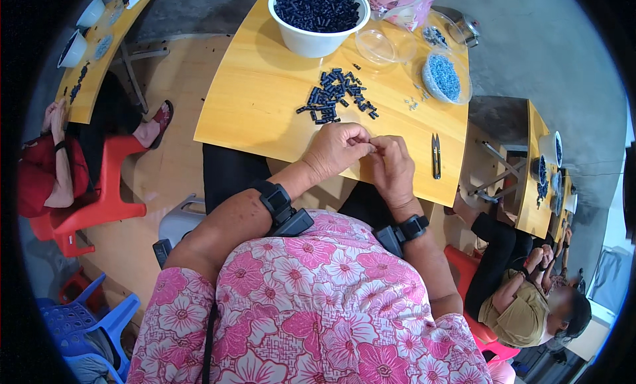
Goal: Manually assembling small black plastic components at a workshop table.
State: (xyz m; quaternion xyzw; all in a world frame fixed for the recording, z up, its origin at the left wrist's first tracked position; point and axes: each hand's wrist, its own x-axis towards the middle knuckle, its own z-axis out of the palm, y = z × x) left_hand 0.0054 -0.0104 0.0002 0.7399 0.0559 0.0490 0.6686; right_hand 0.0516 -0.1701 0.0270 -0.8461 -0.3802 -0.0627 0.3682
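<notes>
My left hand (336,147) and my right hand (393,170) meet fingertip to fingertip over the near edge of the wooden table (258,112). Both are pinched closed, and whatever they hold is too small or hidden to make out. Just beyond my left hand lies a loose pile of small black cylindrical parts (334,92). To the right of my right hand rests a pair of black thread snips (436,155). A few tiny clear pieces (412,104) are scattered on the tabletop farther back.
A white tub (317,45) full of black parts stands at the back, beside a clear lid (379,46). A clear bowl of small blue pieces (442,78) sits at the right edge, near a pink bag (405,6). People work at tables on both sides.
</notes>
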